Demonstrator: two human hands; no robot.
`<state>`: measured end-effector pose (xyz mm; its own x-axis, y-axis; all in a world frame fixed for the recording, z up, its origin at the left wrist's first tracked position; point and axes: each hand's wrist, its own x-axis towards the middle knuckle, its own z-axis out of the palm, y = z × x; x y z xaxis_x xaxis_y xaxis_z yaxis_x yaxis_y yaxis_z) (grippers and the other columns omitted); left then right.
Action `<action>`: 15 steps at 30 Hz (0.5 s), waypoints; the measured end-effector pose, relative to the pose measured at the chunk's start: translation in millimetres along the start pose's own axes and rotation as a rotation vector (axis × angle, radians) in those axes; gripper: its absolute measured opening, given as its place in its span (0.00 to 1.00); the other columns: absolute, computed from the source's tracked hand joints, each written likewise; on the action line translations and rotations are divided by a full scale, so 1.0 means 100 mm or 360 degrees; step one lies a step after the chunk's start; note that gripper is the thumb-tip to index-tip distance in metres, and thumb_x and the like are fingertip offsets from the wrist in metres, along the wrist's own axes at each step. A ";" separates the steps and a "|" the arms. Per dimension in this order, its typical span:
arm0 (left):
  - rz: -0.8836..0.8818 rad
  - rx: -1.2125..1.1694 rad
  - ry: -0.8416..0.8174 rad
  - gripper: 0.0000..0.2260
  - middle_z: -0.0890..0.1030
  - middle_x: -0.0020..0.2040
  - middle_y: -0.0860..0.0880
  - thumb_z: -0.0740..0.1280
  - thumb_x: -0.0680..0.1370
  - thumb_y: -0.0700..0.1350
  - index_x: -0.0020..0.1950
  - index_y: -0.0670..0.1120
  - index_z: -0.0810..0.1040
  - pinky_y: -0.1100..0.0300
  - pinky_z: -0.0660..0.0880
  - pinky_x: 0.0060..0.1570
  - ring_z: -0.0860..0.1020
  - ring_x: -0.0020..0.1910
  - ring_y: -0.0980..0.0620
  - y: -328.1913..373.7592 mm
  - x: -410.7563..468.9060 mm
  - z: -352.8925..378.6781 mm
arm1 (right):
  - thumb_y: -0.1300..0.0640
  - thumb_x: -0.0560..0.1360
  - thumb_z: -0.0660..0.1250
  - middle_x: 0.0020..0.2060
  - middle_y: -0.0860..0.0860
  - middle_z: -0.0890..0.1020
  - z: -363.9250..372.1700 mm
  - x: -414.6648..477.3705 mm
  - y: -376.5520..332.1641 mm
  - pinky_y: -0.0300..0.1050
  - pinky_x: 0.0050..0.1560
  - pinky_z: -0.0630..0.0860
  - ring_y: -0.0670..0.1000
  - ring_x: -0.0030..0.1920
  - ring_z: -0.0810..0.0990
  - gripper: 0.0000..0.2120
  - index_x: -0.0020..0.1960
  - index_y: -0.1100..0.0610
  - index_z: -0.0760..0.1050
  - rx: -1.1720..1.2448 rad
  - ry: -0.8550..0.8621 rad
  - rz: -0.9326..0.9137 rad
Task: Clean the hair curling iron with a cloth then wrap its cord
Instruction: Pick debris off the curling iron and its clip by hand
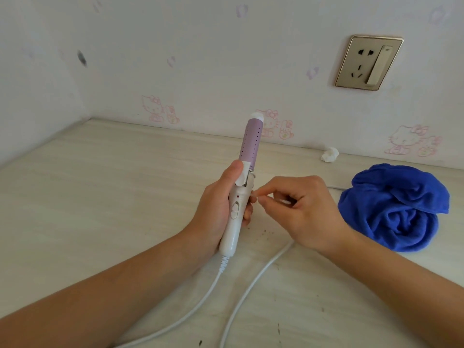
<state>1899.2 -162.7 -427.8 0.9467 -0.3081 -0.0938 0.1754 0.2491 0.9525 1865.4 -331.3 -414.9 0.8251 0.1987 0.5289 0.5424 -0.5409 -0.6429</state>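
The curling iron [248,144] has a lilac barrel and a white handle. My left hand [216,207] grips the handle and holds it upright over the table, thumb on the clamp lever. My right hand [303,209] is just right of the handle, with fingers pinched together on something small and pale near it; I cannot tell what. The white cord [198,307] runs from the handle's base down over the table and loops back up under my right wrist. A crumpled blue cloth [394,207] lies on the table to the right, apart from both hands.
The pale wood-grain table [113,197] meets a patterned wall at the back and left. A crumpled white tissue [329,154] lies by the back wall. A gold wall socket [368,62] with a switch sits above it. Dark crumbs dot the table near my right wrist.
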 end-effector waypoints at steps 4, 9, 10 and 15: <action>0.0019 -0.0016 -0.0006 0.22 0.81 0.34 0.47 0.67 0.74 0.67 0.40 0.48 0.84 0.57 0.73 0.30 0.75 0.29 0.48 -0.01 -0.02 -0.02 | 0.63 0.76 0.70 0.23 0.45 0.67 0.09 -0.15 -0.09 0.41 0.32 0.71 0.45 0.24 0.65 0.09 0.46 0.50 0.86 0.0064 -0.0207 -0.0103; 0.0061 0.0016 -0.0013 0.21 0.81 0.32 0.49 0.65 0.77 0.64 0.38 0.50 0.85 0.58 0.73 0.30 0.75 0.27 0.50 -0.02 -0.04 0.00 | 0.65 0.76 0.70 0.23 0.44 0.66 0.07 -0.15 -0.08 0.66 0.47 0.80 0.49 0.25 0.65 0.08 0.46 0.54 0.85 0.0064 -0.0232 -0.0087; 0.0065 0.0014 -0.0010 0.21 0.81 0.32 0.49 0.65 0.77 0.64 0.39 0.50 0.85 0.58 0.73 0.30 0.76 0.27 0.50 -0.01 -0.04 -0.01 | 0.65 0.76 0.70 0.23 0.44 0.67 0.07 -0.17 -0.09 0.65 0.46 0.80 0.49 0.25 0.65 0.08 0.46 0.54 0.85 0.0058 -0.0231 -0.0109; 0.0073 -0.0126 0.0044 0.21 0.82 0.37 0.45 0.62 0.81 0.62 0.51 0.46 0.82 0.60 0.74 0.28 0.76 0.30 0.50 -0.01 -0.01 -0.04 | 0.64 0.76 0.71 0.23 0.45 0.70 0.11 -0.20 -0.13 0.37 0.32 0.66 0.47 0.24 0.66 0.07 0.45 0.53 0.85 -0.0040 -0.0260 -0.0161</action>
<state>1899.1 -159.3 -429.5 0.9611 -0.2697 -0.0595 0.1515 0.3347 0.9301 1843.4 -319.6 -423.4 0.7824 0.3819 0.4920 0.6214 -0.5311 -0.5760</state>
